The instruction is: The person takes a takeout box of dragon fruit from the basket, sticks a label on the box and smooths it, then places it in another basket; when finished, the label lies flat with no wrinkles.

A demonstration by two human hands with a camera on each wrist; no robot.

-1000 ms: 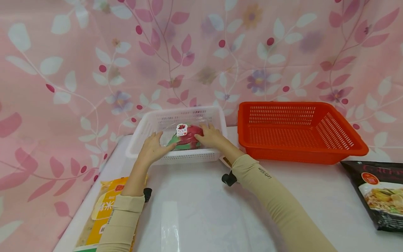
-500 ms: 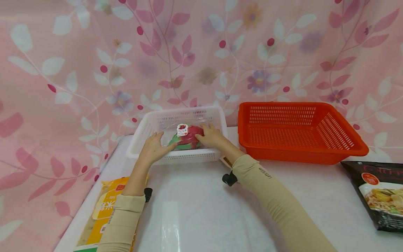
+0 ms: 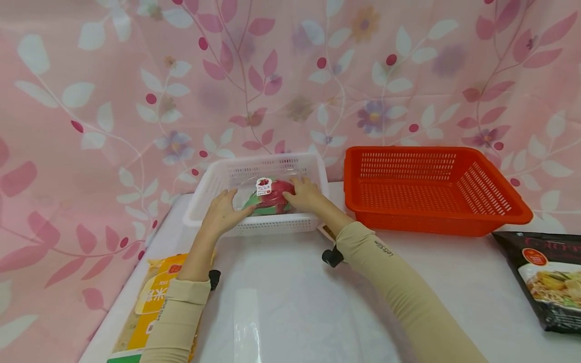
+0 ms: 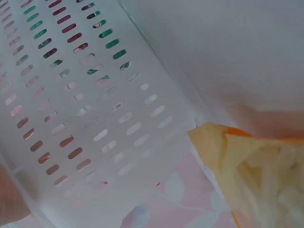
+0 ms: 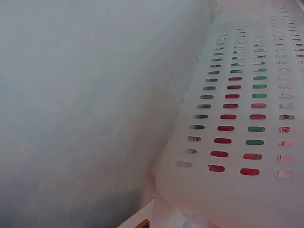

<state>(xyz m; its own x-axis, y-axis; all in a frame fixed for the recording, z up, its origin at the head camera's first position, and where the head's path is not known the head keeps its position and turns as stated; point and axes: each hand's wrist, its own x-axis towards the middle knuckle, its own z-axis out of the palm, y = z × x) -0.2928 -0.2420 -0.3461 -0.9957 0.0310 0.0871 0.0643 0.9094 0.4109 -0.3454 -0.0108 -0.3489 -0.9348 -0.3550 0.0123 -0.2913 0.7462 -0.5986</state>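
A clear plastic fruit box (image 3: 274, 194) with red and green contents and a white sticker lies inside the white slotted basket (image 3: 272, 224). My left hand (image 3: 222, 214) holds the box's left end, thumb over its front and fingers at the side. At the other end my right hand (image 3: 308, 196) grips it, fingers over the top and thumb on the front. Red and green show through the slots of the basket wall (image 5: 223, 190) in the right wrist view. In the left wrist view, a bit of my hand (image 4: 9, 199) shows at the lower left.
A red slotted basket (image 3: 436, 219) stands right of the white one. Beside my left forearm lies a yellow food bag (image 3: 154, 302); a black noodle packet (image 3: 544, 282) is at the far right. Part of a card (image 3: 327, 232) shows under my right wrist. A floral curtain (image 3: 290, 75) hangs behind.
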